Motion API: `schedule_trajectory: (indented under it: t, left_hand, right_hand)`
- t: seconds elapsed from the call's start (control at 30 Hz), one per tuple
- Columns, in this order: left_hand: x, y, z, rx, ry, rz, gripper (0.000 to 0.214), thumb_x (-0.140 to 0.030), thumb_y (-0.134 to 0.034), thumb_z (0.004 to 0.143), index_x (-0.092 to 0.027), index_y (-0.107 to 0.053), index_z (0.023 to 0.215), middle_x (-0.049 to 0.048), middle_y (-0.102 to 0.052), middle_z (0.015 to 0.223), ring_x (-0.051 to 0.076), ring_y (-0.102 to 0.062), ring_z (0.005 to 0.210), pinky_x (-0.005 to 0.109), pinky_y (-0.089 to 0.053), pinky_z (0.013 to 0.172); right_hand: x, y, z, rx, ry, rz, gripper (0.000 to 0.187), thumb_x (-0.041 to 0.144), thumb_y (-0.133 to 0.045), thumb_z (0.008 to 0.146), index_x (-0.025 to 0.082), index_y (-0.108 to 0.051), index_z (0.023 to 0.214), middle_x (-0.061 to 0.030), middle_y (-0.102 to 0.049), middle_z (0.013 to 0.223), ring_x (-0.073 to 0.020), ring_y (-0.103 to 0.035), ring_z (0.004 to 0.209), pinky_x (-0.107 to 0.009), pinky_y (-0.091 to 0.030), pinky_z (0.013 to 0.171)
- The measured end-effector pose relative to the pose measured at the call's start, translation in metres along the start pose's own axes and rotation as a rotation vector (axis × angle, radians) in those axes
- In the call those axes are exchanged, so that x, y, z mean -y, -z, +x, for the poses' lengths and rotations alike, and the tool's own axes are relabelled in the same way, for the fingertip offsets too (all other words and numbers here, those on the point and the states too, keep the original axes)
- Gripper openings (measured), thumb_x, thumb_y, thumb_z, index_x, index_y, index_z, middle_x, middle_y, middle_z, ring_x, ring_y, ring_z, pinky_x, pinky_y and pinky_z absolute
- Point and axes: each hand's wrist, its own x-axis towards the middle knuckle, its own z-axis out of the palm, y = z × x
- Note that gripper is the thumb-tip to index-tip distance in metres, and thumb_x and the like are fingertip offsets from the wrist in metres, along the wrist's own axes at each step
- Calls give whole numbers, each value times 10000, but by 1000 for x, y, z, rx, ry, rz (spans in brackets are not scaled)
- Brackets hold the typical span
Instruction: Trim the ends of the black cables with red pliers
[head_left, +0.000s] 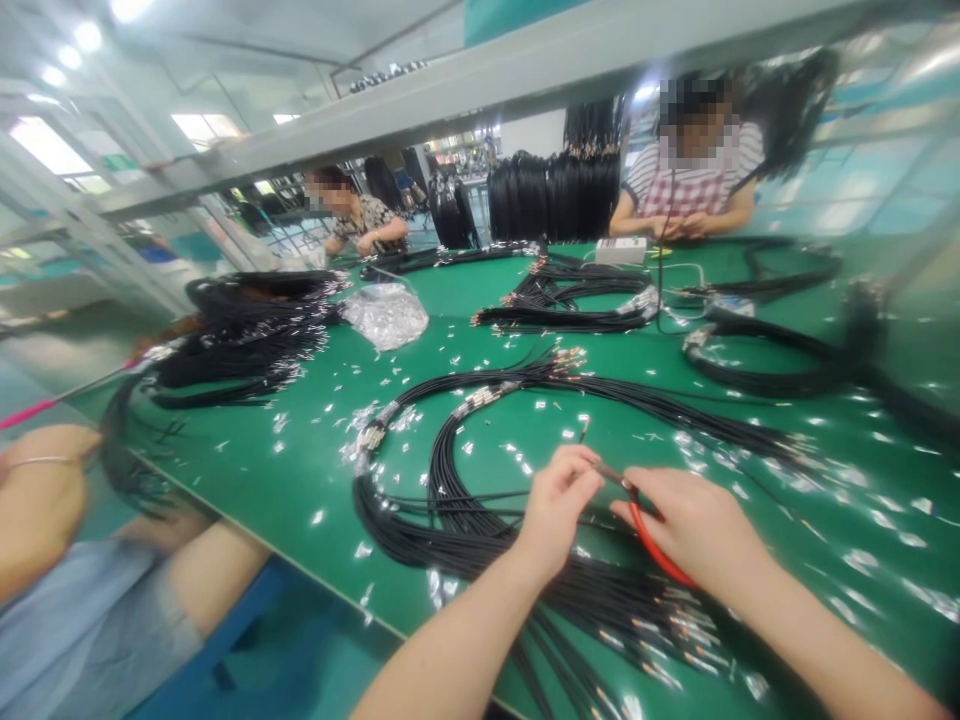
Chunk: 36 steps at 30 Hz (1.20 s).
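Observation:
My left hand is closed in a pinch on the end of a thin black cable, whose short tip pokes up past the fingers. In my right hand is a pair of scissors with red handles; their blades reach to the left fingertips. Whether the blades touch the cable is too blurred to tell. A looped bundle of black cables lies around and under my hands, its loose ends with copper and silvery tips fanning out below my right hand.
Small clear plastic scraps litter the green table. More cable bundles lie at the left, at the back and at the right. A clear plastic bag sits behind. Co-workers sit across and at the left. A shelf beam crosses overhead.

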Motion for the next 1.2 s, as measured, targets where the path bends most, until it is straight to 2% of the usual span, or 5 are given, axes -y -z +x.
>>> schedule_trajectory:
  t: [0.47,0.67,0.73,0.9,1.2]
  left_hand:
    - [3,1,4,87,84,-34,135,-211,-582,717,-147,-593,598,32,-526,823,145,-461,788,265,-348,750]
    - [6,2,7,107,63,-82,111,-220,-665,656,-149,-589,696,34,-564,832,137,-495,795,253,-386,712]
    - [7,2,9,67,64,-78,161,-221,-685,633,-156,-576,731,30,-585,806,127,-511,750,249,-402,678]
    - [6,1,14,-54,45,81,224,-314,-602,718,-165,-641,881,46,-597,772,122,-517,659,223,-388,536]
    - [-3,-7,26,-67,58,253,207,-359,-583,719,-159,-635,705,-4,-527,603,70,-398,490,200,-283,449]
  right_hand:
    - [-6,8,-6,18,138,-220,267,185,-387,858,179,-569,662,-15,-534,455,-136,-475,404,-273,-185,445]
    - [-45,-1,-19,-98,-226,-37,249,400,-456,842,206,-609,816,-30,-665,607,-164,-585,489,-234,-314,449]
    - [-55,-5,-26,-41,-313,108,239,432,-494,810,219,-597,847,-17,-672,628,-161,-589,489,-232,-365,458]
    - [-58,-11,-45,168,-379,417,201,404,-568,746,243,-555,865,22,-658,640,-155,-593,518,-245,-455,492]
    - [-59,-22,-59,86,-435,590,166,352,-517,778,244,-545,901,-6,-682,753,-162,-600,565,-289,-493,549]
